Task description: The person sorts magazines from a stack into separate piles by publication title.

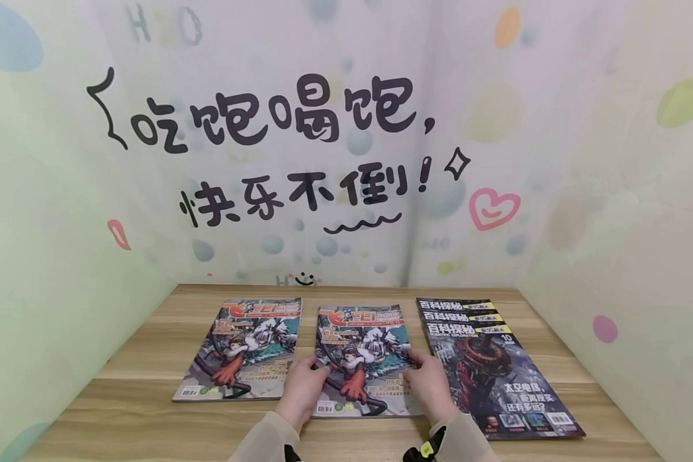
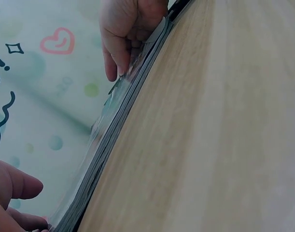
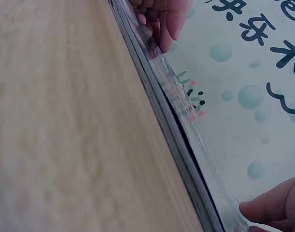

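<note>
A magazine (image 1: 360,366) with a comic-style cover and a glossy clear wrap lies on the wooden table between both hands. At its left edge, my left hand (image 1: 307,388) grips it, thumb over the cover. My right hand (image 1: 430,385) holds the opposite edge, its thumb also on the cover side. In the left wrist view, several page layers show along the near edge of the magazine (image 2: 108,140), and the right hand (image 2: 133,36) curls at the far end. From the right wrist, the left hand (image 3: 164,19) bends its fingers at the wrapped edge.
A magazine (image 1: 245,353) with the same cover lies to the left. On the right, three dark science magazines (image 1: 496,378) overlap in a staggered stack, close to my right hand. Behind the wooden table (image 1: 121,410) stands a printed wall (image 1: 346,256); side walls flank it.
</note>
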`<state>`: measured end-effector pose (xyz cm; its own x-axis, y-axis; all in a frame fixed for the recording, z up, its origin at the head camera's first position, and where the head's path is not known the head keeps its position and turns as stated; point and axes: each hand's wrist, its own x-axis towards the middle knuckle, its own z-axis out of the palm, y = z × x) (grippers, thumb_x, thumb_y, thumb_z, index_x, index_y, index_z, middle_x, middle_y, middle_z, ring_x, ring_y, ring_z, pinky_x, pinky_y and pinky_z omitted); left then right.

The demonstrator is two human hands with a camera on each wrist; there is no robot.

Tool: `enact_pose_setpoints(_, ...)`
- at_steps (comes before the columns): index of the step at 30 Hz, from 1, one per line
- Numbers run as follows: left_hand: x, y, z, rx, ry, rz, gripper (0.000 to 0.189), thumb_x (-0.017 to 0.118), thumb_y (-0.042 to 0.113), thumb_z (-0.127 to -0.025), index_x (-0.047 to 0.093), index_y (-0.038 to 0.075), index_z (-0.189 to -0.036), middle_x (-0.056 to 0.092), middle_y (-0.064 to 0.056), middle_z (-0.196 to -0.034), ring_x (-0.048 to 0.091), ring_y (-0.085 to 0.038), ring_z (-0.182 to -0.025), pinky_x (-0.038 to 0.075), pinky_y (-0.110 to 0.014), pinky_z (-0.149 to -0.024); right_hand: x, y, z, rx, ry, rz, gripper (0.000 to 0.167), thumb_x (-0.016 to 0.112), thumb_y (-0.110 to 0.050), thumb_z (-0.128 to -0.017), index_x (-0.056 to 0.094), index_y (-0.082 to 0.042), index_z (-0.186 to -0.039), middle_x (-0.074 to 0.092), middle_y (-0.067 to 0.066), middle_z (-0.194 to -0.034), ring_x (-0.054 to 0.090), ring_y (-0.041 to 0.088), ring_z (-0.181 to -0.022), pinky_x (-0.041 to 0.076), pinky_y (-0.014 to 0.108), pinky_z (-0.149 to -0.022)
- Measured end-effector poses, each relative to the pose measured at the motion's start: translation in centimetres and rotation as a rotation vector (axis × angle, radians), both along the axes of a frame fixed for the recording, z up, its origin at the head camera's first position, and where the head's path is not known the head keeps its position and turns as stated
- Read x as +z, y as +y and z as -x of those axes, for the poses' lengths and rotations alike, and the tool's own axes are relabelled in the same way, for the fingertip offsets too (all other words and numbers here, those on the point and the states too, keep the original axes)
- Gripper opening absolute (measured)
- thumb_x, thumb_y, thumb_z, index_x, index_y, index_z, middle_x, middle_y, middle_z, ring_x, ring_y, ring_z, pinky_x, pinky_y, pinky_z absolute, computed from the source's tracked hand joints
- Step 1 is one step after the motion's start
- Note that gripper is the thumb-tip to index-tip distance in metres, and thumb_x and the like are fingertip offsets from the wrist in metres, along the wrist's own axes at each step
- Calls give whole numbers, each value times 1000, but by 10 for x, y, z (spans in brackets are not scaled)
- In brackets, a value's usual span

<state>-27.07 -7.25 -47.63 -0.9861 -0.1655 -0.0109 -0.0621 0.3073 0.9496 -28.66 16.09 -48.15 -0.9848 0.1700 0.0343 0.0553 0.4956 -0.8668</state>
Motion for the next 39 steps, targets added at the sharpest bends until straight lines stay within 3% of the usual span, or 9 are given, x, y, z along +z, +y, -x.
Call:
enact_pose_setpoints(8,0,0,0,4,1,-1,52,58,10,-90,44,-15,-134,33,-36,-141,29,-51,-130,30,-58,-106,0,0,-1,-9,2,37,52,56,4,-81,53,6,-133,52,26,-134,51,31,-103,45,40,-81)
enact_pose_setpoints(15,1,0,-1,-3,6,-40,50,56,8,-91,43,-14,-135,32,-35,-141,29,-51,-131,31,-58,-105,2,-1,-3,-14,-20,73,50,55,3,-84,52,5,-134,48,26,-138,47,35,-120,42,49,-94)
enact_pose_setpoints(22,-1,-1,-1,-16,10,-95,49,51,6,-92,41,-12,-137,34,-33,-144,29,-49,-133,30,-58,-107,6,-1,-4,-37,-21,59,47,56,2,-84,57,2,-131,50,25,-135,51,32,-105,44,41,-80)
enact_pose_setpoints(29,-3,-2,1,-16,15,-113,46,47,5,-95,43,-11,-137,39,-31,-142,34,-46,-131,34,-56,-105,10,-1,-5,-40,-22,19,48,56,-2,-86,53,4,-134,47,26,-139,44,42,-126,37,58,-100)
enact_pose_setpoints(33,-3,-3,1,-15,-1,-124,46,46,5,-95,42,-10,-138,38,-31,-143,33,-46,-132,33,-56,-106,10,-1,-5,-38,-40,52,49,55,-2,-87,50,2,-136,45,24,-142,38,43,-131,33,60,-104)
enact_pose_setpoints(39,-4,-4,1,-14,-8,-148,47,44,2,-94,41,-10,-139,36,-31,-144,33,-47,-132,32,-57,-106,11,-2,-5,-61,15,74,47,55,1,-85,54,4,-132,51,24,-136,44,41,-126,37,56,-102)
